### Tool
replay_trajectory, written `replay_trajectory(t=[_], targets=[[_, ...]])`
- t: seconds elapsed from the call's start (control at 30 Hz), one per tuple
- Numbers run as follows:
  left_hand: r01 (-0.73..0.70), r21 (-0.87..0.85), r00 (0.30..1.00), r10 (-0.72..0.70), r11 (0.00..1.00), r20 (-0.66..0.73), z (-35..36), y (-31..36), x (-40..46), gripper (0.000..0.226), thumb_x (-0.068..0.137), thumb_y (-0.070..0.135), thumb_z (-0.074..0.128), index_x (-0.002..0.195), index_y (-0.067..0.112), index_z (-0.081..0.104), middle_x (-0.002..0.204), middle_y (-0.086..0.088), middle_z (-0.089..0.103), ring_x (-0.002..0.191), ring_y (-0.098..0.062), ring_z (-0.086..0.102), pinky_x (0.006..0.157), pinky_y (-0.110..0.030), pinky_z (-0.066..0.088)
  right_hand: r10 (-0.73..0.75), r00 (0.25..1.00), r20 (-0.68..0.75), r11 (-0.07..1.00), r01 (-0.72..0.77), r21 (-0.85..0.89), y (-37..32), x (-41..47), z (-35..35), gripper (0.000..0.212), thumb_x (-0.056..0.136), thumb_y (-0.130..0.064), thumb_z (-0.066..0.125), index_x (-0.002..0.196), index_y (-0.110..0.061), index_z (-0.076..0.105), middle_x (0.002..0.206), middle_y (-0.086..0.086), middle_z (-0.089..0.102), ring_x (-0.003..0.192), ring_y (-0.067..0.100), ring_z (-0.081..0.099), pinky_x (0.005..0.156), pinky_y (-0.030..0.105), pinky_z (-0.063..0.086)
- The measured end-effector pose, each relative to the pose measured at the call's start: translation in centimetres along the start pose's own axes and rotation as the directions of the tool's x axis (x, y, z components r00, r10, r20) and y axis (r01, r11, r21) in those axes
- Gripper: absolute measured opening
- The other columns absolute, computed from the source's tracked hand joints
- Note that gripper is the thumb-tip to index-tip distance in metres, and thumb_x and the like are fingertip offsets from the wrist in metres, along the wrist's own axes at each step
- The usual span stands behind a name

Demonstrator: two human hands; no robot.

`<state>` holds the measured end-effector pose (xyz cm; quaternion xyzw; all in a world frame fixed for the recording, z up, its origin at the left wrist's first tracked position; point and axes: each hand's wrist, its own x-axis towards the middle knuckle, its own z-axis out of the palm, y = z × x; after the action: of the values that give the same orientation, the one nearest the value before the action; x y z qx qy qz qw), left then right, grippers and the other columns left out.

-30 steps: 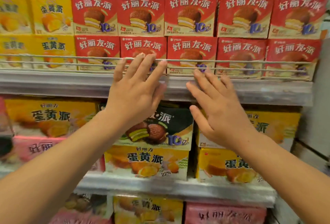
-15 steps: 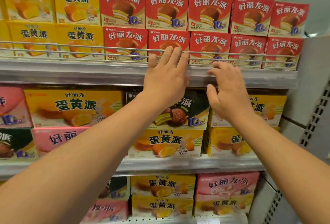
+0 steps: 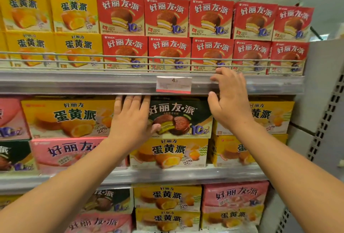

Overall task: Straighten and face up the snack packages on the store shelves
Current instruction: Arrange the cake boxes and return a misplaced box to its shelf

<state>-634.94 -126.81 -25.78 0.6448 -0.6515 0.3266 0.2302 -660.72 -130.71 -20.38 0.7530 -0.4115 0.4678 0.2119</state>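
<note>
The dark green box [image 3: 181, 117] is seen front-facing, long axis level, on the middle shelf [image 3: 186, 175], touched at its left end by the flat-fingered left hand [image 3: 133, 121] and flanked by the loosely spread right hand [image 3: 228, 100]

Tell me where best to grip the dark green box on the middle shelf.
Probably by its two short ends, coming straight from the front. The dark green box lies wide and flat on a yellow box, close under the shelf edge. The left hand already rests at its left end.
</note>
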Motion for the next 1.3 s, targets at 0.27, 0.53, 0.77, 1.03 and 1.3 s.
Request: replay_trajectory(t=[0.27, 0.53, 0.77, 1.03, 1.3], targets=[[-0.039, -0.158, 0.982, 0.009, 0.987, -0.189, -0.5, 0.2, -1.1, 0.075, 0.057, 0.049, 0.088, 0.115, 0.01, 0.06, 0.12, -0.011, 0.062, 0.118, -0.037, 0.052, 0.099, -0.059, 0.036, -0.002, 0.995, 0.104, 0.957, -0.028, 0.289, 0.3, -5.6, 1.0, 0.049, 0.089, -0.029, 0.051, 0.137, -0.022, 0.042, 0.158, -0.003, 0.024, 0.149, 0.011, 0.011, 0.122, 0.048, 0.011], [-0.253, -0.254, 0.878, 0.111, 0.934, -0.466, 0.0, 0.5, -4.5, 0.065, 0.062, 0.038, 0.084, 0.109, 0.006, 0.052, 0.114, -0.022, 0.063, 0.114, -0.036, 0.049, 0.102, -0.041, 0.04, 0.206, 0.937, 0.281, 0.763, -0.333, 0.554, -0.1, -9.4, 1.2, 0.09, 0.069, -0.045, 0.08, 0.141, -0.043, 0.028, 0.135, -0.025, 0.038, 0.122, -0.008, 0.039, 0.093, 0.005, 0.035], [0.128, -0.707, 0.937, -0.319, 0.695, -0.144, -1.7, -0.9, -9.3, 0.095, 0.063, 0.055, 0.084, 0.139, 0.025, 0.037, 0.141, 0.0, 0.037, 0.133, -0.02, 0.039, 0.11, -0.041, 0.038, 0.26, 0.873, 0.413, 0.262, -0.475, 0.84, -2.1, -9.9, 0.9, 0.077, 0.048, -0.053, 0.09, 0.116, -0.051, 0.054, 0.121, -0.008, 0.063, 0.103, 0.016, 0.068, 0.068, 0.033, 0.061], [0.516, -0.849, 0.773, -0.367, -0.11, 0.518, -1.7, -8.3, -16.7, 0.072, 0.044, 0.068, 0.085, 0.105, 0.034, 0.067, 0.103, -0.002, 0.075, 0.084, -0.016, 0.073, 0.063, -0.027, 0.055, 0.22, 0.749, 0.624, 0.081, -0.652, 0.754, -9.3, -10.5, 4.1, 0.091, 0.039, -0.048, 0.096, 0.12, -0.032, 0.057, 0.102, -0.001, 0.074, 0.09, 0.026, 0.073, 0.064, 0.038, 0.06], [0.464, -0.86, 0.78, -0.362, -0.214, 0.51, -2.6, -19.5, -20.1, 0.061, 0.051, 0.056, 0.089, 0.103, 0.033, 0.069, 0.108, -0.008, 0.073, 0.098, -0.031, 0.07, 0.082, -0.048, 0.054, 0.198, 0.693, 0.693, 0.074, -0.715, 0.695, -20.5, -10.5, 8.1, 0.079, 0.053, -0.035, 0.088, 0.123, -0.028, 0.054, 0.1, 0.004, 0.075, 0.088, 0.029, 0.074, 0.059, 0.035, 0.059]])
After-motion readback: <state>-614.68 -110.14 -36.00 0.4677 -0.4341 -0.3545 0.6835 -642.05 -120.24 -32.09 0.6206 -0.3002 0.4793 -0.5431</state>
